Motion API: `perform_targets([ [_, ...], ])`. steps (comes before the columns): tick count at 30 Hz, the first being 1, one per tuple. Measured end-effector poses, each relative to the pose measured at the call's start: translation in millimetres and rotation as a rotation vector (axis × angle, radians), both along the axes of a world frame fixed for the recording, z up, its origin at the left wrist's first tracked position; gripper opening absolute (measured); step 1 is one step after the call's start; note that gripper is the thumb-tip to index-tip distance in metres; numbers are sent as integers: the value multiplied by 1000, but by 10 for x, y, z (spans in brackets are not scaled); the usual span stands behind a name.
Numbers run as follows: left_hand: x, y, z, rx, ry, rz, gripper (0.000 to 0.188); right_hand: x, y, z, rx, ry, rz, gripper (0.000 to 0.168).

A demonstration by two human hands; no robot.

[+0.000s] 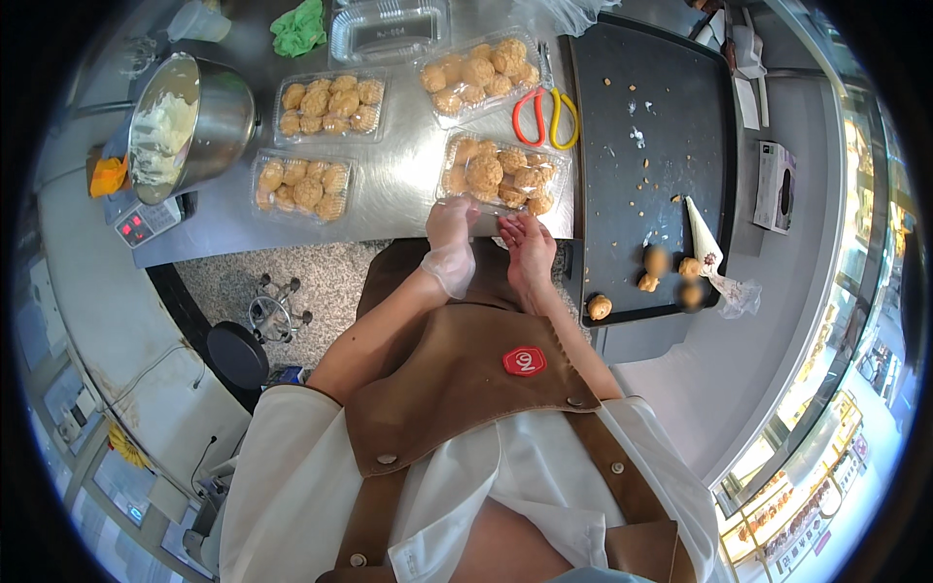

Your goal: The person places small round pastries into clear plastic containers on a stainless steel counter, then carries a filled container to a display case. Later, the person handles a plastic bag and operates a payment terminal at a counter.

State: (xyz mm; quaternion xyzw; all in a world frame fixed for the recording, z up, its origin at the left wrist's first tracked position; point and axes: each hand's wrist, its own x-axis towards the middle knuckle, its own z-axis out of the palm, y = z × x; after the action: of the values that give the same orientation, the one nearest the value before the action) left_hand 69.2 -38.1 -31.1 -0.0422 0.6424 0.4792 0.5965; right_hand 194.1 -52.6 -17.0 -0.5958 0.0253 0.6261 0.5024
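Directly before me on the steel table sits a clear plastic clamshell box (503,175) filled with round, craggy-topped cream puffs. My left hand (452,226), in a clear disposable glove, is at the front left corner of this box, its fingers bent against the edge. Bare and with curled fingers, my right hand (528,244) is by the front edge, right of the left hand; its exact contact with the plastic is unclear. Behind the box lie scissors (545,120) with one red and one yellow handle. Another filled box (477,73) sits farther back.
Two more filled boxes (329,106) (302,186) stand left, near a steel mixing bowl (226,120) of white cream and a digital scale (149,218). An unfilled plastic box (390,33) and green cloth (299,29) lie behind. A black baking tray (656,160) at right holds several puffs and a piping bag (703,240).
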Motion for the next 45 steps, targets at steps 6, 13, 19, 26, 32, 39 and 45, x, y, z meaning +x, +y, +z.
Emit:
perform_targets([
  [6,-9,-26,-11,40,-39,22,13,-1,2,6,-4,39,-1,18],
  [13,7,-8,63,11,-26,47,15,7,-13,-15,-14,63,3,20],
  [19,5,-12,124,39,-55,57,14,17,-23,-29,-21,83,5,22],
  [26,2,-28,85,45,-49,68,14,2,-12,-1,-19,62,-11,15],
  [32,20,-35,-6,64,-26,65,13,30,-16,-93,26,18,-22,11],
  [39,9,-31,13,85,-81,83,14,19,6,-3,3,19,2,14],
  [45,-3,-30,81,81,-110,63,19,36,-7,-14,9,65,8,14],
])
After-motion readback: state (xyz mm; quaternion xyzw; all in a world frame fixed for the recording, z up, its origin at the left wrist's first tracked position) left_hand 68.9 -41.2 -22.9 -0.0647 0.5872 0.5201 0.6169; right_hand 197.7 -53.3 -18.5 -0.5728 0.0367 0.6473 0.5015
